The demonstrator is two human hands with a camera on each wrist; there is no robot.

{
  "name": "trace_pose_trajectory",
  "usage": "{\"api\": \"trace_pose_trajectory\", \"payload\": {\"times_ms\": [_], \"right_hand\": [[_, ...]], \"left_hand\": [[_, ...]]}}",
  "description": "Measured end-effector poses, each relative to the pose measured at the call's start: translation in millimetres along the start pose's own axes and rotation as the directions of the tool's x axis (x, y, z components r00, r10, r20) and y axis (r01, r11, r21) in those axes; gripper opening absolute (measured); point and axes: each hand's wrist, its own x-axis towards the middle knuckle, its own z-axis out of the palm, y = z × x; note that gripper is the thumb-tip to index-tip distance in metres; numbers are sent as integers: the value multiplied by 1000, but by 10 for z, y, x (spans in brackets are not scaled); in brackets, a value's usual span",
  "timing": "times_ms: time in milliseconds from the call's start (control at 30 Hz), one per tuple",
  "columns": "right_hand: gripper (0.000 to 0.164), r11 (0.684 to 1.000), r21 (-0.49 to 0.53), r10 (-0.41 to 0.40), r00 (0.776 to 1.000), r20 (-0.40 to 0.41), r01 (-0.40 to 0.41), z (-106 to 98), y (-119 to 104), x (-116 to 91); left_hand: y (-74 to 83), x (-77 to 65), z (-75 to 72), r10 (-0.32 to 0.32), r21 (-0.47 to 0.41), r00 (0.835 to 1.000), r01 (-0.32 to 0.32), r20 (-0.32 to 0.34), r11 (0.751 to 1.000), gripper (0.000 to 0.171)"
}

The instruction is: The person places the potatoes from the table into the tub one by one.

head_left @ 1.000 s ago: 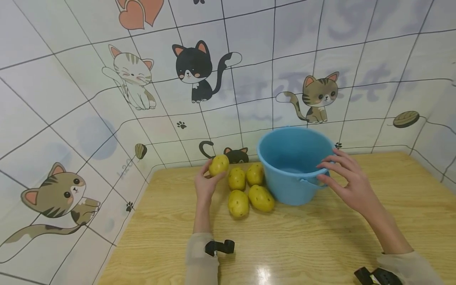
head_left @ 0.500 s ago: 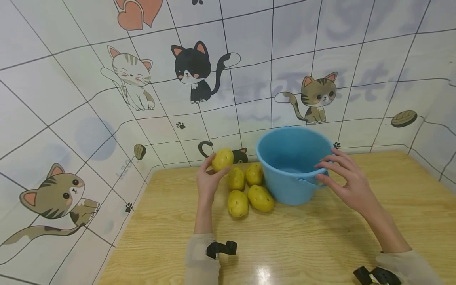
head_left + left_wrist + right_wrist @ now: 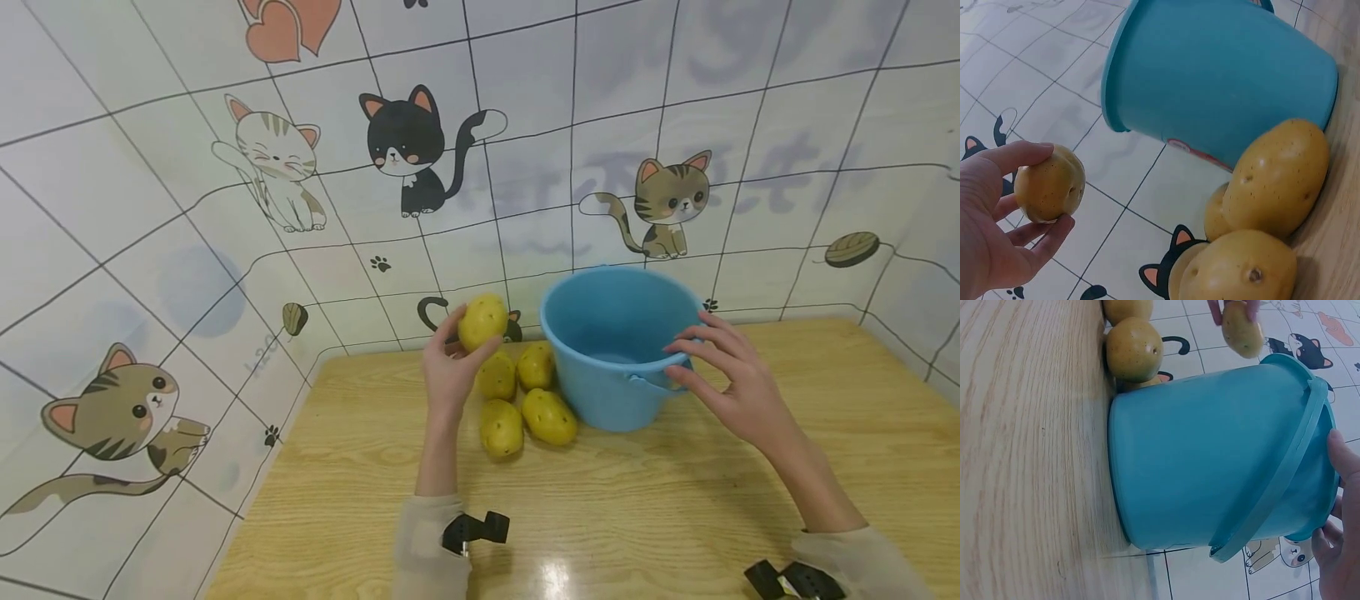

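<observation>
My left hand [image 3: 447, 377] holds a yellow potato [image 3: 484, 322] between thumb and fingers. In the left wrist view this potato [image 3: 1051, 185] is up off the table, left of the blue bucket [image 3: 1210, 81]. My right hand [image 3: 738, 387] grips the right rim of the bucket [image 3: 611, 392], which stands upright; in the right wrist view the thumb lies at the rim and the other fingers are partly hidden behind it. Several more potatoes [image 3: 550, 417] lie grouped on the table, just left of the bucket.
The wooden table [image 3: 600, 517] runs back to a wall [image 3: 525, 167] printed with cartoon cats and grid lines. The bucket's handle [image 3: 1272, 487] hangs down along its near side. A second wall [image 3: 112, 292] rises along the table's left edge.
My left hand has lifted the potato higher and carried it right, toward the bucket. My right hand and the bucket have stayed in place.
</observation>
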Motion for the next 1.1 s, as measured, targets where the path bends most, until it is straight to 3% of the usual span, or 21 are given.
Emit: {"api": "trace_pose_trajectory", "payload": {"times_ms": [500,767,1100], "right_hand": [[21,1000,4,21,1000,13,-21,-4,-63,11],[20,1000,7,23,1000,9,-23,-1,-58,0],[28,1000,13,-3,1000,-8,4,15,-28,11]], "left_hand": [[214,-150,230,70,-68,997,-68,29,995,66],[312,-250,337,129,-75,988,-123,79,990,66],[364,-349,509,185,-101,980,-177,72,979,64]]}}
